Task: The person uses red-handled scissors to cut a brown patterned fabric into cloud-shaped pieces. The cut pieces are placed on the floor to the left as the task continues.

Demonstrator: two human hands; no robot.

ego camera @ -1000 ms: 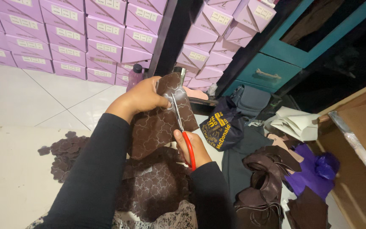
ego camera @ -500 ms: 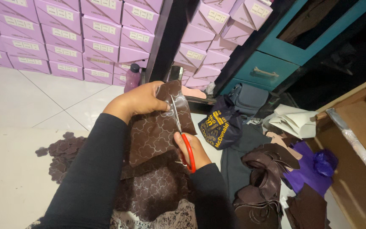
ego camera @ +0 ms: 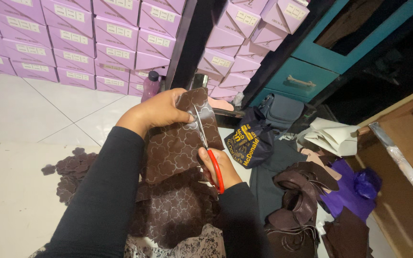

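Brown sheet (ego camera: 178, 143) is pinched at its top edge by the left hand (ego camera: 156, 111), while the right hand (ego camera: 218, 165), below it, grips scissors (ego camera: 205, 143) pointing up toward that pinch

A brown leather sheet (ego camera: 175, 148) marked with pale clover-shaped outlines is held up at its top edge, slanting down toward the lap, its surface slightly glossy. A pair of scissors (ego camera: 206, 143) with red handles and slim steel blades cuts into its right side, blades pointing up and away along an outline, handles low.
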